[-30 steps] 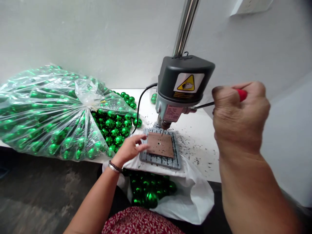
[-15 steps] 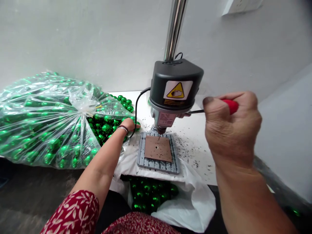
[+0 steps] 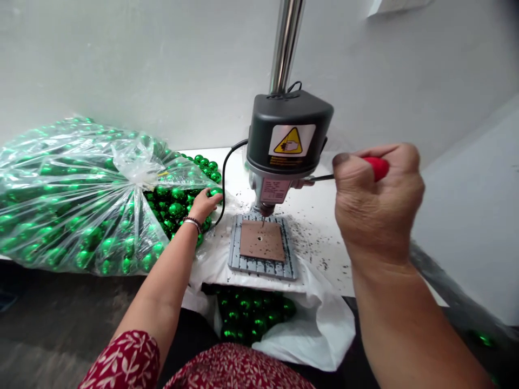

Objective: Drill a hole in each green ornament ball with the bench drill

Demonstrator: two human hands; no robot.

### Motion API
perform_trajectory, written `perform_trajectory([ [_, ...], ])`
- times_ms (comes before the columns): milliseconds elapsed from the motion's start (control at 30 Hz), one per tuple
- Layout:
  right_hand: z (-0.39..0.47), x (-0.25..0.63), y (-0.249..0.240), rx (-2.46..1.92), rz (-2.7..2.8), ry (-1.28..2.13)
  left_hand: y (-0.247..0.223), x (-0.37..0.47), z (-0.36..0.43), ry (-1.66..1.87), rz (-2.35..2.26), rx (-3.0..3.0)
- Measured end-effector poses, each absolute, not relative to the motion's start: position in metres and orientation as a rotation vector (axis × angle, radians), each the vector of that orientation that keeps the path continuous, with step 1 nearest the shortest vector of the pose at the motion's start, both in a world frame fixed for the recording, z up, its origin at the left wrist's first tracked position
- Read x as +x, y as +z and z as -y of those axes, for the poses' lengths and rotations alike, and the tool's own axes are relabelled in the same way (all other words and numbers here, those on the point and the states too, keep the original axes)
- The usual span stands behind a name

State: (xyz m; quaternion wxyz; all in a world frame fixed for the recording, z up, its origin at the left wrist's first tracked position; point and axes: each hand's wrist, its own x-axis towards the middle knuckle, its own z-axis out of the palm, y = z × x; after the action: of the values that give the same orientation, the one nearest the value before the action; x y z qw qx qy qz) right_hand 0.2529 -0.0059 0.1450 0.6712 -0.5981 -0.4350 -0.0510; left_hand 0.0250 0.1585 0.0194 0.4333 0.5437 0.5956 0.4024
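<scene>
My right hand point(image 3: 377, 200) is wrapped round the red knob point(image 3: 379, 168) on the feed lever of a small drill press point(image 3: 290, 135). The drill bit point(image 3: 263, 220) hangs above a brown square plate point(image 3: 263, 249) with a hole in its middle, and does not reach it. At the mouth of a clear plastic bag, my left hand point(image 3: 205, 206) has its thumb and fingers closed about a shiny green ball point(image 3: 215, 192). Part of that ball is hidden by the fingers. More green balls point(image 3: 177, 209) lie just beside this hand.
The big clear bag point(image 3: 81, 200) full of green balls fills the table's left side. A black cable point(image 3: 224, 178) loops between my left hand and the drill. Dark shavings litter the white table point(image 3: 320, 227). In front, a white bag point(image 3: 320, 340) holds more balls below the table edge.
My left hand has moved a little left and up among the balls, and its fingers now close about one. My right hand stays on the knob; the view has shifted slightly.
</scene>
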Motion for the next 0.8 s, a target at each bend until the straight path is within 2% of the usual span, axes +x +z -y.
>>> perform_trajectory([
  [133, 0.004, 0.253, 0.143, -1.338, 1.002, -0.149, 0.034, 0.014, -0.128, 1.180, -1.221, 0.893],
  [300, 0.005, 0.253, 0.139, -1.303, 1.039, -0.185, 0.030, 0.027, -0.084, 1.062, -0.922, 0.691],
  [467, 0.007, 0.252, 0.138, -1.278, 1.047, -0.148, 0.012, 0.049, -0.056, 0.836, -1.058, 1.026],
  [633, 0.008, 0.250, 0.137, -1.273, 1.045, -0.158, -0.003, 0.065, -0.054, 0.816, -1.226, 1.549],
  [800, 0.010, 0.247, 0.142, -1.365, 1.038, -0.124, -0.012, 0.077, -0.058, 0.784, -1.300, 1.642],
])
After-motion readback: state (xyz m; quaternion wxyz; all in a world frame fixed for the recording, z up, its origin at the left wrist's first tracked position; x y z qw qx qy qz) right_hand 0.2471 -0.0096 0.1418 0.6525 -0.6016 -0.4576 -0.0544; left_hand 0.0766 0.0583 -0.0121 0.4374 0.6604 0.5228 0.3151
